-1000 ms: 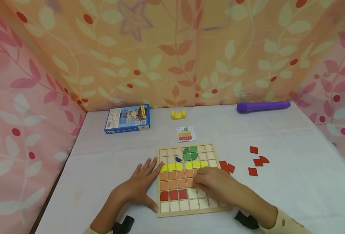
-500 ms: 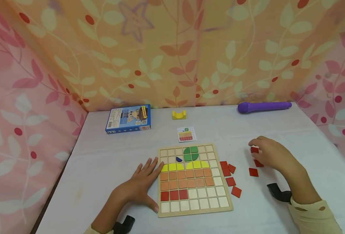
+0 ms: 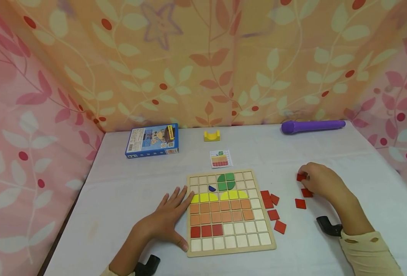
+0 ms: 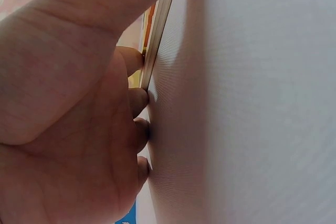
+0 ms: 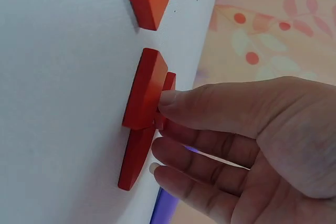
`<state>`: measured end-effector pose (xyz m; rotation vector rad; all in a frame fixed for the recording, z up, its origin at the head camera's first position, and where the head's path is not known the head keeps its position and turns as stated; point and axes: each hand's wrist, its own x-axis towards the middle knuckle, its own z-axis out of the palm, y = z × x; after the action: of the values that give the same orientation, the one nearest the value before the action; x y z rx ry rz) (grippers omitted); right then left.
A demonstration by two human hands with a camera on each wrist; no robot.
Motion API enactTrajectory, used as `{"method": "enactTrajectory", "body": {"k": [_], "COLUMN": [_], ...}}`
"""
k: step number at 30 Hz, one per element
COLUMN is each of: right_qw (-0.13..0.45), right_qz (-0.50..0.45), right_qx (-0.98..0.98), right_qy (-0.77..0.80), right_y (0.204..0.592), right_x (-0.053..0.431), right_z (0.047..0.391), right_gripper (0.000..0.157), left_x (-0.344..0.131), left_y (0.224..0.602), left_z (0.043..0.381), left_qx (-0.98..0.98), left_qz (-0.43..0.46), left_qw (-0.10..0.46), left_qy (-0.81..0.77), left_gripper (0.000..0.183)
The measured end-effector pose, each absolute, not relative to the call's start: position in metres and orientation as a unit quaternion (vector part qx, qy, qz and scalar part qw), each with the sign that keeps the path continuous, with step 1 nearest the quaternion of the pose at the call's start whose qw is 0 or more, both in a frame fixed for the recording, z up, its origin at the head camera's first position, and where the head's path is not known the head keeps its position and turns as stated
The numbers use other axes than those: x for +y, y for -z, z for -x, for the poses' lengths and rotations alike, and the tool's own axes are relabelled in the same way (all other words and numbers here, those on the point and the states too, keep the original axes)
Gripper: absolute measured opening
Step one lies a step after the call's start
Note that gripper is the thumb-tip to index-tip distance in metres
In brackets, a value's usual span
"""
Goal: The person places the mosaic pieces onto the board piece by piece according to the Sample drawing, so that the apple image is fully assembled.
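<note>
A wooden grid board (image 3: 231, 253) lies on the white-covered table, partly filled with green, yellow, orange and red tiles and one blue piece. My left hand (image 3: 167, 220) rests spread at its left edge, with fingertips and thumb against the frame; the left wrist view shows the palm beside the board's edge (image 4: 157, 40). To the right of the board my right hand (image 3: 322, 182) is over loose red tiles (image 3: 300, 203). In the right wrist view, its thumb and index finger pinch a red tile (image 5: 170, 81), partly hidden, beside other red tiles (image 5: 144, 90).
A small pattern card (image 3: 221, 158) lies behind the board. Further back are a blue box (image 3: 152, 140), a yellow holder (image 3: 211, 136) and a purple microphone (image 3: 313, 126). Several red tiles (image 3: 280, 227) lie along the board's right side. Patterned cloth walls (image 3: 203, 76) enclose the table.
My right hand has moved from the board out to the loose red tiles at the right, and its fingers have closed together there. My left hand has stayed at the board's edge.
</note>
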<state>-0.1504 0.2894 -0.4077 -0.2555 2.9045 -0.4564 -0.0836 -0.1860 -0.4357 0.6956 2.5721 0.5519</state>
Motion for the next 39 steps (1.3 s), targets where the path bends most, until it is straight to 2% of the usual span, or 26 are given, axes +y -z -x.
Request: {"method": "enactTrajectory", "body": {"k": [21,31,39], "right_qw": [0.089,0.035,0.055], "right_qz": [0.128,0.251,0.312], "right_qx": [0.973,0.948,0.929], "right_qy": [0.169,0.192,0.193], "right_y": [0.407,0.397,0.388], "right_x": [0.268,0.226,0.188], "right_z": [0.145,0.123,0.098], "right_gripper": [0.024,0.019,0.021], "left_x": [-0.185,-0.185,-0.185], "left_y": [0.435,0.433,0.432], "left_z": [0.083,0.082,0.082], "left_qx": [0.925,0.925,0.925], "left_qz": [-0.247,-0.245,-0.247], "left_qw": [0.208,0.211,0.210], "left_qy": [-0.200,-0.199,-0.200], "left_gripper": [0.141,0.140,0.140]}}
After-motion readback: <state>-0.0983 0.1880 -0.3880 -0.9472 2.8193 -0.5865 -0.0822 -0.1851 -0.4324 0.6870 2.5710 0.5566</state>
